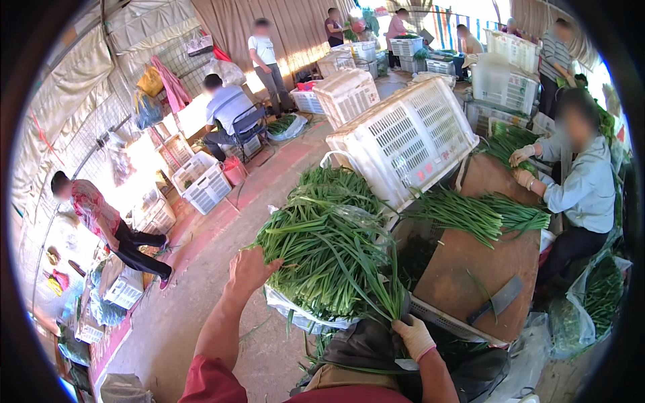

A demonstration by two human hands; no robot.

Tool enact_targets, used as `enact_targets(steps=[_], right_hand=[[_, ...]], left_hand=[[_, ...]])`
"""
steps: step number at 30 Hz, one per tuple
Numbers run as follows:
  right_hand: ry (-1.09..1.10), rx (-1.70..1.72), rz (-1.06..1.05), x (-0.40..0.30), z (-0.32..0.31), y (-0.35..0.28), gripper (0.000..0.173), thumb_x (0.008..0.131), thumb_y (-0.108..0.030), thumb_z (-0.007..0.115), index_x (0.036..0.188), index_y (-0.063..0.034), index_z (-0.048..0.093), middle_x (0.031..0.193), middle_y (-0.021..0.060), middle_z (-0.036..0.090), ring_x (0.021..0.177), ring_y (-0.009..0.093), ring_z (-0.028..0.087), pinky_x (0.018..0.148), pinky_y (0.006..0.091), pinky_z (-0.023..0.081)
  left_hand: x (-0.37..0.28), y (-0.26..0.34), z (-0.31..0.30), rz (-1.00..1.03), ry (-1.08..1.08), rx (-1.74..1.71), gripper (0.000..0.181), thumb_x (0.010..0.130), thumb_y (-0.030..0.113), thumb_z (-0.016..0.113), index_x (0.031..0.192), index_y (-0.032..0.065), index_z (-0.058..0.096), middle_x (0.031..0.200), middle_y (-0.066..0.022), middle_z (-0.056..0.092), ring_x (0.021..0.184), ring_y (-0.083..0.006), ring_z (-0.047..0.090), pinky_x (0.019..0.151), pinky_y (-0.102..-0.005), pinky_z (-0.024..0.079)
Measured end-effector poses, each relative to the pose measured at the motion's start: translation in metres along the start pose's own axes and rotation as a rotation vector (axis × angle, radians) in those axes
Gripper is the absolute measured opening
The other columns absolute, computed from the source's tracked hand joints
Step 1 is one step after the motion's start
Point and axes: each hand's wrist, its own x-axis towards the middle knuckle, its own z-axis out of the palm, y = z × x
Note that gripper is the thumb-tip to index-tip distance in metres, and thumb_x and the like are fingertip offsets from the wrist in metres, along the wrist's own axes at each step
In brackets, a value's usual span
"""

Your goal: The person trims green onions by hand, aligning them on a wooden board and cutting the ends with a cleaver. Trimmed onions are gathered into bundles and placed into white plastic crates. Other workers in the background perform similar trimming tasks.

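A large heap of green garlic chives (322, 252) lies on a plastic sheet before me. At the heap's left edge is my bare left hand (252, 269), its thumb spread from the fingers against the leaves. My right hand (414, 336), in a pale work glove, grips the lower ends of a small bunch of chives (390, 302) over my lap; the leaves trail up to the heap. Right of it, a brown board (478, 262) rests on a plastic crate and bears a cleaver (496, 300) with a dark handle. Two sorted chive bundles (458, 214) lie across the board's far part.
A white plastic crate (403, 136) stands tilted behind the heap. At the right a co-worker (579, 171) in gloves handles chives at the board's far end. A clear plastic bag of greens (587, 302) sits at lower right. Several people and crates are farther off.
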Motion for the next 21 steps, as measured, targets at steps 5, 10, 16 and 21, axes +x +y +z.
enact_targets(steps=[5,10,16,21], right_hand=[[0.035,-0.259,-0.098,0.005,-0.005,0.003,0.037,0.093,-0.026,0.062,0.116,0.0031,0.064,0.097,0.0100,0.068,0.085,0.019,0.061,0.077,0.0331,0.049],[0.029,-0.240,-0.085,0.003,-0.005,0.002,0.042,0.093,-0.025,0.061,0.122,0.0041,0.063,0.102,0.0129,0.069,0.091,0.021,0.061,0.084,0.0343,0.048],[0.044,-0.238,-0.104,0.005,-0.005,0.008,0.034,0.093,-0.026,0.062,0.111,0.0020,0.064,0.089,0.0082,0.066,0.078,0.018,0.058,0.072,0.0330,0.048],[0.042,-0.233,-0.119,0.008,-0.004,0.009,0.031,0.093,-0.026,0.061,0.108,0.0009,0.064,0.082,0.0060,0.064,0.072,0.016,0.056,0.066,0.0327,0.046]], left_hand=[[0.008,0.007,-0.008,0.113,-0.090,-0.051,0.045,0.078,0.045,0.078,0.080,0.0008,0.070,0.081,-0.0240,0.068,0.083,-0.0408,0.068,0.075,-0.0515,0.051],[0.015,-0.001,-0.009,0.241,-0.104,0.052,0.042,0.080,0.043,0.077,0.090,0.0034,0.071,0.084,-0.0219,0.070,0.084,-0.0410,0.068,0.077,-0.0524,0.052],[0.057,-0.003,-0.001,0.384,0.125,-0.063,0.041,0.082,0.035,0.077,0.111,0.0080,0.069,0.091,-0.0216,0.070,0.092,-0.0392,0.068,0.082,-0.0508,0.053],[0.101,-0.004,0.006,0.447,-0.118,0.181,0.034,0.084,0.033,0.074,0.102,0.0044,0.072,0.092,-0.0190,0.069,0.092,-0.0369,0.067,0.084,-0.0478,0.052]])
